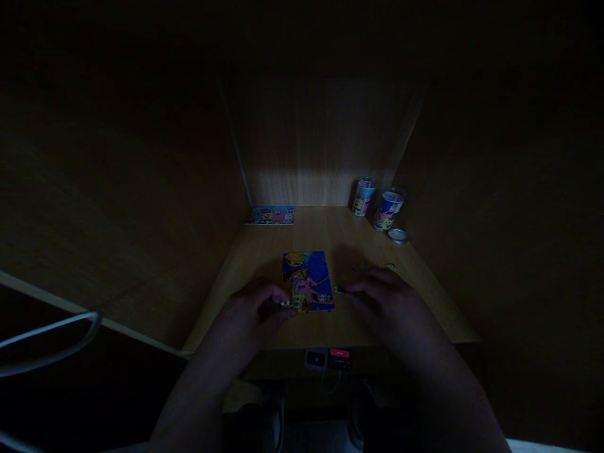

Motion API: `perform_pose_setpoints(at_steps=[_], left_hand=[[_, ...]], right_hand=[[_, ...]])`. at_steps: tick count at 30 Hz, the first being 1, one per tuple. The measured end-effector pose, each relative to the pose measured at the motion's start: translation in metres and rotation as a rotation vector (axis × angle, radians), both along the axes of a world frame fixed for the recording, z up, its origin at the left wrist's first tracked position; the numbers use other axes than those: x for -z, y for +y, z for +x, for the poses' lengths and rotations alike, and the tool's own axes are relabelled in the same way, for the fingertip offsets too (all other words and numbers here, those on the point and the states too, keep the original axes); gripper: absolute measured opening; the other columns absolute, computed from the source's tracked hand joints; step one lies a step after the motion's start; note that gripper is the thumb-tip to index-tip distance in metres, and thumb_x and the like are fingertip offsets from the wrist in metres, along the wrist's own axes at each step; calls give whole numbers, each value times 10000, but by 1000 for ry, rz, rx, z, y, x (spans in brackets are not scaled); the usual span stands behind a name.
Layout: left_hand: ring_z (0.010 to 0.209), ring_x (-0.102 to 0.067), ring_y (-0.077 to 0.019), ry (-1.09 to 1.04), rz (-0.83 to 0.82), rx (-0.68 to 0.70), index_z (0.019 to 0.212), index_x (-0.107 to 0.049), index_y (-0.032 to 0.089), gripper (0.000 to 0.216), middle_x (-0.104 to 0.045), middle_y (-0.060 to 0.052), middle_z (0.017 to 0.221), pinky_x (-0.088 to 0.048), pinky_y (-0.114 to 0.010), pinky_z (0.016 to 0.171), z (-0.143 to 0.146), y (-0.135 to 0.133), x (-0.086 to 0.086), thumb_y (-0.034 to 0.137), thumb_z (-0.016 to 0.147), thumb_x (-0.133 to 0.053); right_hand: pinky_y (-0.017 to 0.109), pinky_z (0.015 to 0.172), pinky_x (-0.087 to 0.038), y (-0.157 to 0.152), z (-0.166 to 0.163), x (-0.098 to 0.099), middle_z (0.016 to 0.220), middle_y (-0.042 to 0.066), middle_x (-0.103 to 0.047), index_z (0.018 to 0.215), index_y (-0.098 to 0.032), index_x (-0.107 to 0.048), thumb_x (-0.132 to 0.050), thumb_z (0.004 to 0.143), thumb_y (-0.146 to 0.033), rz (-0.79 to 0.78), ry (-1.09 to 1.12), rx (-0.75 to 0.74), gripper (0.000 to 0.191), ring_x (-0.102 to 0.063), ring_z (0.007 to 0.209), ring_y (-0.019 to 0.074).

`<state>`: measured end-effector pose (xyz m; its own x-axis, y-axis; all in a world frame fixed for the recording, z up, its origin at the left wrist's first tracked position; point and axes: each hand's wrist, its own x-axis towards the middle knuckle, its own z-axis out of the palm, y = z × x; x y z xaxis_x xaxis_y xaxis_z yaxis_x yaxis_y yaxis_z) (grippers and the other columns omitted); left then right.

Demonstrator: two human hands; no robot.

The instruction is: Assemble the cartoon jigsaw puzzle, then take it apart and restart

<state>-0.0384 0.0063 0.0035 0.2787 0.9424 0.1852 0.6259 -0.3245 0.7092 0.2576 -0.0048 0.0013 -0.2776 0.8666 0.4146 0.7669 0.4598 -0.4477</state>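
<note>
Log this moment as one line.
left hand: at near-left corner of cartoon puzzle | right hand: pinching small piece | back right: two cans, loose lid

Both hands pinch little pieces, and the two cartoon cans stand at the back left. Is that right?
Nearly: in the head view, the two cartoon cans stand at the back right. The left hand and right hand do pinch little pieces.

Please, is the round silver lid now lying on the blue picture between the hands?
No, the silver lid lies on the wooden tabletop beside the nearer can, apart from the blue picture.
</note>
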Motion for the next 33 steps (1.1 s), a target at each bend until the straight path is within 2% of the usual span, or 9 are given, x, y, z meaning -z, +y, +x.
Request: perform_pose_setpoints(at_steps=[3,7,9,14,17,20,27,29,33], left_hand=[[751,-715,-174,-19,5,2,896,-734,251,41,-774,29,839,-560,-285,718,0,-1,-2,269,927,-755],[741,-711,-169,-39,-8,-14,872,-736,250,80,-772,35,816,-559,-278,722,1,-3,-6,272,948,-728],[745,-709,-169,-46,5,-6,868,-735,252,85,-770,35,821,-560,-282,729,1,-4,-7,266,951,-725],[813,-719,-179,-15,110,28,886,-722,249,99,-763,21,875,-562,-307,778,5,-4,-4,222,980,-709],[891,-721,-193,-8,253,76,905,-713,247,114,-757,3,939,-562,-330,816,18,-4,-2,185,1000,-719],[1012,-718,-211,-36,373,185,980,-708,251,100,-769,-11,1032,-562,-379,935,39,-7,0,170,1037,-708],[1031,-683,-236,133,424,288,1007,-693,233,91,-750,-32,1016,-488,-482,1106,75,-16,11,172,1068,-663],[1059,-679,-246,185,423,287,1024,-705,234,85,-753,-36,1040,-479,-491,1120,79,-15,15,160,1055,-679],[1051,-689,-240,200,436,270,1001,-731,229,78,-767,-17,1029,-468,-495,1143,80,-12,20,154,1016,-743]], right_hand=[[415,935,-590,2,-13,4,1045,53,-791,974,-259,-801,-668,1030,-175,11,-37,-51,167,-727,1007,237],[497,985,-591,4,-13,11,1189,105,-789,1110,-236,-803,-723,1004,-235,12,-102,71,133,-724,1077,295],[515,982,-596,5,-8,12,1223,120,-787,1113,-226,-806,-727,1009,-266,-18,-98,111,136,-733,1090,314],[489,964,-597,5,-4,8,1118,100,-802,1027,-223,-808,-689,1030,-214,-117,-71,96,119,-749,1037,294],[466,952,-591,3,-5,5,1100,102,-793,1002,-213,-783,-711,1010,-197,-139,-50,108,74,-746,1032,289],[412,886,-585,3,-4,5,1050,74,-795,967,-224,-745,-695,1003,-173,-152,17,92,80,-754,967,258],[342,758,-575,4,-4,6,1006,45,-833,1059,-247,-737,-692,1009,-308,-150,287,233,91,-790,863,233],[358,786,-576,5,-4,7,1012,65,-833,1035,-239,-761,-682,1016,-323,-119,240,305,117,-785,893,251],[415,859,-552,6,-4,9,1036,108,-821,1027,-226,-821,-678,1013,-254,-83,-48,378,147,-735,979,306]])
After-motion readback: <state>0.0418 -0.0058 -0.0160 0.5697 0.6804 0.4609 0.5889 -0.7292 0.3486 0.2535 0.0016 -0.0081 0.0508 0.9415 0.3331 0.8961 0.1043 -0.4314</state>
